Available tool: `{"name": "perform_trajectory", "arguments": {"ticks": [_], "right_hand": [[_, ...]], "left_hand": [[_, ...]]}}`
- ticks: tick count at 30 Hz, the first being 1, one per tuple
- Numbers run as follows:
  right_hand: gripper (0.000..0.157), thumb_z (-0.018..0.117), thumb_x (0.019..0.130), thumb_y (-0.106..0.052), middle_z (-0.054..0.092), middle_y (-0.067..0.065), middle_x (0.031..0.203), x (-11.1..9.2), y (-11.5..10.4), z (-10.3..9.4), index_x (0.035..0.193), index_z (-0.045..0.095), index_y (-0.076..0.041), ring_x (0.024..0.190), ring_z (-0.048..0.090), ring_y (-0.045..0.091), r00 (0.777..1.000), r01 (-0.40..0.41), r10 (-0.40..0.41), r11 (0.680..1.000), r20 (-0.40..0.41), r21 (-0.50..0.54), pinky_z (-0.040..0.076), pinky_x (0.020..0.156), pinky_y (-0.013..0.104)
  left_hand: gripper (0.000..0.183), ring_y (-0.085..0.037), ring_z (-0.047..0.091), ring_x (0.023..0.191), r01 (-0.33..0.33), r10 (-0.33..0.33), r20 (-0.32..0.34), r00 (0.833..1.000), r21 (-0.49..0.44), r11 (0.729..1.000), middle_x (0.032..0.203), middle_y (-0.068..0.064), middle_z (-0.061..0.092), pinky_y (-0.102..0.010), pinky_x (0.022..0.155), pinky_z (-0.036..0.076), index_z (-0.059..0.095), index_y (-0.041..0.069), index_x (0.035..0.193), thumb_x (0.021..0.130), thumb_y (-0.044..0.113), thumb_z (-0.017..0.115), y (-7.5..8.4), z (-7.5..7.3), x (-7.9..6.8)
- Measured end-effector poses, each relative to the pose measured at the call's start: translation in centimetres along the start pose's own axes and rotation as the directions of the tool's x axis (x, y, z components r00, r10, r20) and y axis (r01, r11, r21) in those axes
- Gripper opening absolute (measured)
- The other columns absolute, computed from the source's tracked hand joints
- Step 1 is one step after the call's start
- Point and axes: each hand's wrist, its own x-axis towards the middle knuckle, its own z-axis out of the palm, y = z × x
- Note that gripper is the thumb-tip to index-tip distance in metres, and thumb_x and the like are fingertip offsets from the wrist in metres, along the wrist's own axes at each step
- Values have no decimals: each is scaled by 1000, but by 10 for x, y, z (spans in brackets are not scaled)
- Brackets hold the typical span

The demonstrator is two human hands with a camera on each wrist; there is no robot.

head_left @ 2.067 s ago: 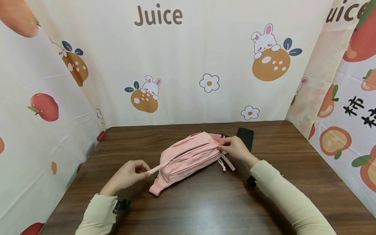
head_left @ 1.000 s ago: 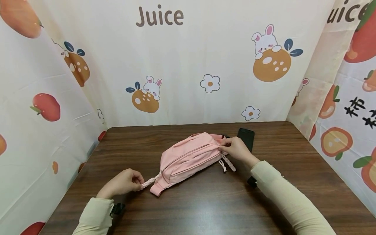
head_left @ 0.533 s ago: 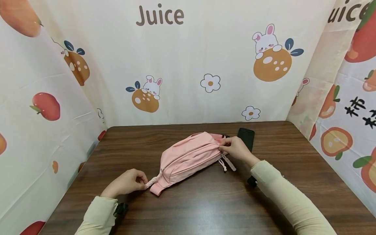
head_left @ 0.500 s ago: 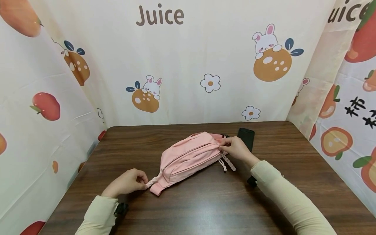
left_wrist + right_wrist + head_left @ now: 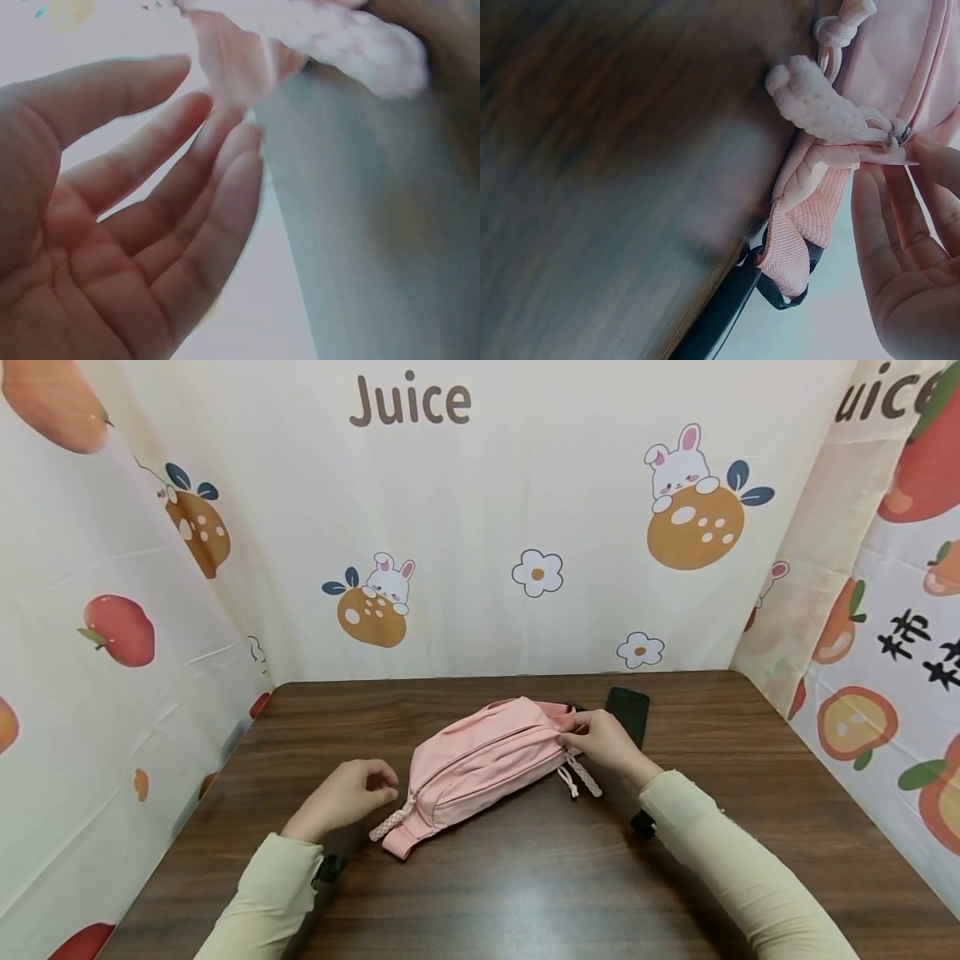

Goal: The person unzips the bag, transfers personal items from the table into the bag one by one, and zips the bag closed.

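Observation:
A pink waist bag (image 5: 480,756) lies slantwise on the table, its long top zipper closed. At its left end a braided zipper pull (image 5: 392,823) hangs loose over the side. My left hand (image 5: 348,795) is just left of that end, holding nothing, its fingers relaxed and parted from the thumb in the left wrist view. My right hand (image 5: 603,743) pinches the bag's right end between thumb and fingers. Beside that grip, in the right wrist view, hang another braided pull (image 5: 817,105) and a pink webbing strap (image 5: 789,251) with a black buckle (image 5: 780,292).
A black phone (image 5: 628,710) lies behind my right hand on the brown wooden table (image 5: 510,893). Printed fabric (image 5: 465,510) walls off the back and both sides of the table.
My left hand drew the zipper pull down along the bag to the left end, and the zipper gap closed. It then let go and rose slightly. My right hand stayed in place.

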Motion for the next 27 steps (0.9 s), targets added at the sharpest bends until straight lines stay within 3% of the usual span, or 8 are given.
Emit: {"name": "perform_trajectory", "arguments": {"ticks": [5,10,16,27], "right_hand": [[5,73,87,-14,72,9,98,0,1,1,89,75,-10,76,59,15,1000,-4,4,1000,-5,-6,47,59,24],[6,73,87,-14,72,9,96,1,2,1,91,75,-10,75,60,14,1000,-7,7,1000,-1,-2,48,58,24],[8,72,87,-14,72,11,99,0,1,0,93,75,-9,75,60,14,1000,-2,2,1000,2,6,49,59,24],[9,71,88,-14,72,12,101,0,2,0,94,76,-9,75,59,13,1000,4,-4,1000,-1,-18,48,60,24]], "left_hand": [[10,-11,61,80,-39,35,-151,988,-26,999,89,0,69,-32,74,51,71,9,99,89,13,70,15,6,14],[17,-19,67,88,-101,84,-218,972,-68,993,98,-6,71,-40,81,55,70,4,106,90,12,69,30,11,30],[20,-22,68,90,-141,120,-226,967,-80,987,100,-9,71,-40,81,56,70,3,108,89,12,70,45,14,45],[16,-18,67,84,-127,123,-147,981,-17,992,96,-7,70,-34,74,55,73,6,100,87,16,72,57,27,64]]}}
